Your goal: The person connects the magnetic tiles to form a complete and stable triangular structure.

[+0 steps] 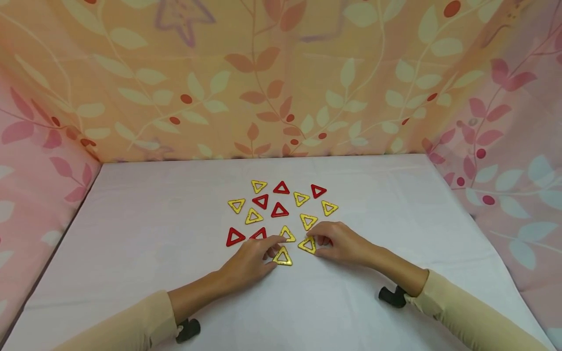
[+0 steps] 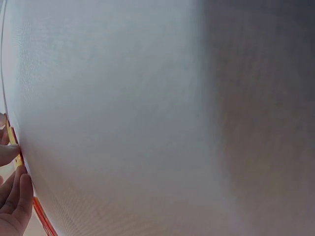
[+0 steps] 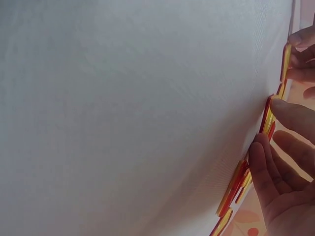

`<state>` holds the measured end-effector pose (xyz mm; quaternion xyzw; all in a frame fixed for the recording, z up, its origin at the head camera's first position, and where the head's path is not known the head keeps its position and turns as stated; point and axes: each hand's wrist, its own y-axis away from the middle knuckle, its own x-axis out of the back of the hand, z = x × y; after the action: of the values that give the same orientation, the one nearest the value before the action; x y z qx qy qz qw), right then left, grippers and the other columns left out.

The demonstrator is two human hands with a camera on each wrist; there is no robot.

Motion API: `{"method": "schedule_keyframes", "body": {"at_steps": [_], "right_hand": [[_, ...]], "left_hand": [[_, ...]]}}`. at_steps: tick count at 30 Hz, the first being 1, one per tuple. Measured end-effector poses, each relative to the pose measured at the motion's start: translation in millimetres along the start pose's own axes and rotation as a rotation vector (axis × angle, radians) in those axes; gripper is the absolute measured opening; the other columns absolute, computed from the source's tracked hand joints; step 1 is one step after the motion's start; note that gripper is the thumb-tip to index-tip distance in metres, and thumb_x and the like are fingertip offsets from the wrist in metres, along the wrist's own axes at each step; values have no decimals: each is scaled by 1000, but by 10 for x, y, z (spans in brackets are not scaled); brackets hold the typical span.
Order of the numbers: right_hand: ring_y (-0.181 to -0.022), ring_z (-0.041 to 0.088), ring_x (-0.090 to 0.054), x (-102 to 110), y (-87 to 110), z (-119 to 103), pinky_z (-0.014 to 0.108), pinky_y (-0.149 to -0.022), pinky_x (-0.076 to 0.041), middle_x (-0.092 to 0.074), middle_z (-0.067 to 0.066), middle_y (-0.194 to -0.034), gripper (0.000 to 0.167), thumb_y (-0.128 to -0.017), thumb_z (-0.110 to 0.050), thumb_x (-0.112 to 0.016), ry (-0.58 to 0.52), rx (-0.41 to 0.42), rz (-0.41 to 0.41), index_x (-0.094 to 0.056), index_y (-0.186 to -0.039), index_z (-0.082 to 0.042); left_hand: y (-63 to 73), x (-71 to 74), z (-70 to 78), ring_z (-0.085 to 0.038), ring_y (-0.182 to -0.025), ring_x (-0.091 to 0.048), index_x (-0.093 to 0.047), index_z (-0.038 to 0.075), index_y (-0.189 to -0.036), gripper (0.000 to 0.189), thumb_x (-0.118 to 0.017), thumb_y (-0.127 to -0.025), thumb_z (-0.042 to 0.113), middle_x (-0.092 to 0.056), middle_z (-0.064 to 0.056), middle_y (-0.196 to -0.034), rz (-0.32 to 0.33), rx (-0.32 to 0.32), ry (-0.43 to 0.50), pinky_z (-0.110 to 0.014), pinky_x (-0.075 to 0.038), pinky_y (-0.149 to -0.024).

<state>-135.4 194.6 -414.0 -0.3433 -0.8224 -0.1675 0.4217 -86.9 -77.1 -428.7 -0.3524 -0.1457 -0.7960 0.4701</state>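
In the head view my left hand [image 1: 250,256] pinches a yellow triangular frame tile [image 1: 284,263] between thumb and fingers, flat on the white cloth. To its right my right hand [image 1: 340,242] pinches another yellow triangle tile [image 1: 307,250] by its edges. A third yellow triangle [image 1: 290,240] lies just above the two, near the left fingertips. Partly covered by the left hand is a red triangle tile [image 1: 262,231]. In the right wrist view the right hand's thumb and fingers [image 3: 261,167] span a yellow tile [image 3: 268,115] seen edge-on.
Several more red and yellow triangles lie spread behind the hands, among them a red one [image 1: 230,239] at the left, a yellow one [image 1: 303,216] and a red one [image 1: 318,186]. The white-covered table [image 1: 153,219] meets a floral curtain [image 1: 219,131] at the back.
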Motion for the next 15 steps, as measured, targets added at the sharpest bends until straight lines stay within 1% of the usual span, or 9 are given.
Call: {"method": "schedule_keyframes", "body": {"at_steps": [6, 10, 15], "right_hand": [[-84, 14, -56, -26, -2, -33, 27, -75, -50, -63, -4, -95, 36, -82, -16, -82, 33, -18, -14, -72, -116, -9], [-85, 12, -55, -43, -4, -61, 26, -75, -50, -61, -5, -96, 36, -82, -19, -82, 45, -35, -25, -72, -116, -11], [-85, 11, -54, -64, -8, -82, 24, -74, -50, -61, -6, -97, 36, -82, -20, -83, 60, -43, -29, -73, -116, -11]], "left_hand": [[-2, 8, -5, -10, -87, -64, -61, 10, -132, 52, -79, -84, 6, -72, 1, -100, -19, 9, -12, -23, -55, -79], [-11, 12, -4, -9, -90, -67, -60, 10, -133, 53, -79, -84, 7, -73, 0, -103, -30, 11, -18, -23, -55, -81], [-21, 24, 2, -10, -91, -68, -59, 10, -134, 54, -79, -85, 6, -73, -1, -103, -33, 13, -8, -23, -56, -81]]}}
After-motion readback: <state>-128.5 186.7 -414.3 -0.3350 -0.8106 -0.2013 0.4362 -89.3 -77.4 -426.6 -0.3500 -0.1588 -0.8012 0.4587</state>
